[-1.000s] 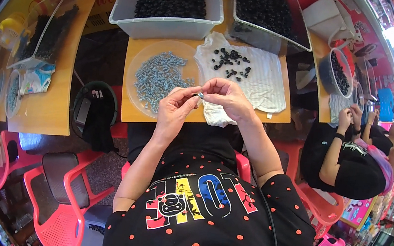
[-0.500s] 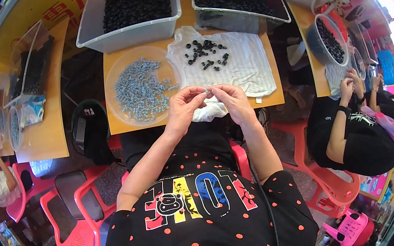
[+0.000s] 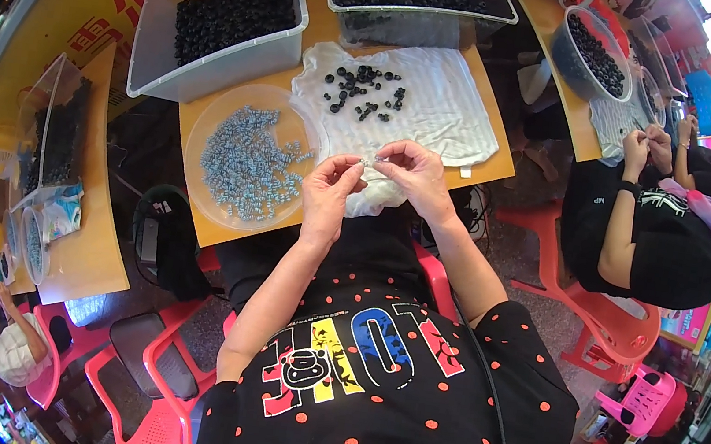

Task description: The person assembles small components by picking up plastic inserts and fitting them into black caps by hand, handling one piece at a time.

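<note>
My left hand (image 3: pixel 330 189) and my right hand (image 3: pixel 417 179) meet in front of me, thumbs and forefingers pinched around a small silvery piece (image 3: pixel 367 162) too tiny to identify. Under and beyond them spreads a white cloth (image 3: pixel 451 109), on which several small black round parts (image 3: pixel 361 90) lie scattered. Part of the cloth is bunched up just below my fingertips. Left of my left hand, a shallow round clear tray (image 3: pixel 194 168) holds a heap of small blue-grey pieces (image 3: pixel 249 165) that look like coil springs.
Two clear plastic bins, one at back left (image 3: pixel 151 64) and one at back centre (image 3: pixel 398 21), hold black parts. At right, a co-worker (image 3: pixel 672 248) sits by a round tub (image 3: pixel 590 64) of black parts. Pink chairs (image 3: pixel 153 428) stand behind on the left.
My fingertips have drawn slightly apart and sit a little further left in the picture. The whole view has shifted slightly. The co-worker's hands at right have moved a little.
</note>
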Motion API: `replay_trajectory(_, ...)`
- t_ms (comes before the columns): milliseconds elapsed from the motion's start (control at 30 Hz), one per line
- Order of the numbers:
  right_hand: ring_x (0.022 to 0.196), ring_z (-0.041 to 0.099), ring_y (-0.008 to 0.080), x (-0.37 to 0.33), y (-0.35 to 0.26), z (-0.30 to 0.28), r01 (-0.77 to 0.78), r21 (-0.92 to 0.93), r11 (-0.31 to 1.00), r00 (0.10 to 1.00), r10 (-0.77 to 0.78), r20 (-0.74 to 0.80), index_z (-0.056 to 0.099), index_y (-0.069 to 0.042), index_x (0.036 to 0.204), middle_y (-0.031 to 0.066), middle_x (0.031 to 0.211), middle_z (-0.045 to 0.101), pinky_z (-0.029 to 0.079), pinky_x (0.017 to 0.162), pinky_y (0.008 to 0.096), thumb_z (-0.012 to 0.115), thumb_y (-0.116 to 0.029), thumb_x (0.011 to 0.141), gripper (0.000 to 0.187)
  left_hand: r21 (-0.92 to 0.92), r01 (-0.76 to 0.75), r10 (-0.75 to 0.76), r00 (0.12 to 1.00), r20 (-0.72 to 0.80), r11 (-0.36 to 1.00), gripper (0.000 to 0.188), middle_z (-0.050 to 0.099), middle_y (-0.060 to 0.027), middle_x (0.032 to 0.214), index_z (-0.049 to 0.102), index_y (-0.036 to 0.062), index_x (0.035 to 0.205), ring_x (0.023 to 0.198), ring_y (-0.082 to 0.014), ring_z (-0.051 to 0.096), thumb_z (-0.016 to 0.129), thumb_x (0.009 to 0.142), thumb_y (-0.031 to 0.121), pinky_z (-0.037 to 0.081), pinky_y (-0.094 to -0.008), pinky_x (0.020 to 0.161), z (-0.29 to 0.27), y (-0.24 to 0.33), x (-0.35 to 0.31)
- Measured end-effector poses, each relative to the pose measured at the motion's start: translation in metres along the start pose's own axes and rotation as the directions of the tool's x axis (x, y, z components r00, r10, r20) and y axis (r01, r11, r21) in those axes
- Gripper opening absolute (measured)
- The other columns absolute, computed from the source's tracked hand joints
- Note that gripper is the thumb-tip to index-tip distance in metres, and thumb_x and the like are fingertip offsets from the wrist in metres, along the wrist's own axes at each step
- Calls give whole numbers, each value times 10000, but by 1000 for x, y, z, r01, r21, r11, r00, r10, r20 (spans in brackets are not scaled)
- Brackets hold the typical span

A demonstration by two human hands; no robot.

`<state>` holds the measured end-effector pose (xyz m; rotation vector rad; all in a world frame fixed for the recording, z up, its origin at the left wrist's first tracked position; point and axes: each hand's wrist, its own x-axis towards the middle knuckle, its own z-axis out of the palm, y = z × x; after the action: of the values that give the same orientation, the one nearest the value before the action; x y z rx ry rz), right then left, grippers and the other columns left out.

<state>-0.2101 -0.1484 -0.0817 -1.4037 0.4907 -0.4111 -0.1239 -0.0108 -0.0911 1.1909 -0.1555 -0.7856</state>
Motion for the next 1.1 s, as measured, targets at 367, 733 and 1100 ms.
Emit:
replay_trajectory(367, 762, 639, 144, -2, -2, -4, 80, -357, 931, 997, -73, 33, 694, 5, 945, 72, 858, 684, 492, 704, 283, 654, -135, 858, 169, -213, 118, -111, 993, 47, 970, 182, 652, -45, 862, 643, 4, 1051, 722, -105, 619, 650, 887, 83, 511, -244, 683, -3, 3, -7)
replay_trajectory(733, 716, 602, 54, -22, -15, 0, -84, -203, 976, 990, 104, 92, 691, 29, 951, 15, 778, 662, 496, 638, 211, 663, -134, 866, 186, 120, -91, 83, 994, 64, 989, 167, 650, -43, 904, 651, -14, 1040, 770, -100, 623, 630, 897, 69, 514, -225, 717, 0, -3, -20)
replay_trajectory(1100, 784, 602, 56, -25, 7, 0, -92, 218, 971, 995, 101, -27, 649, 12, 961, 11, 844, 650, 495, 692, 196, 670, -51, 848, 132, 129, -41, 32, 997, 66, 991, 167, 638, -41, 943, 660, -15, 1040, 765, -93, 617, 625, 895, 61, 507, -220, 706, 4, -11, -18)
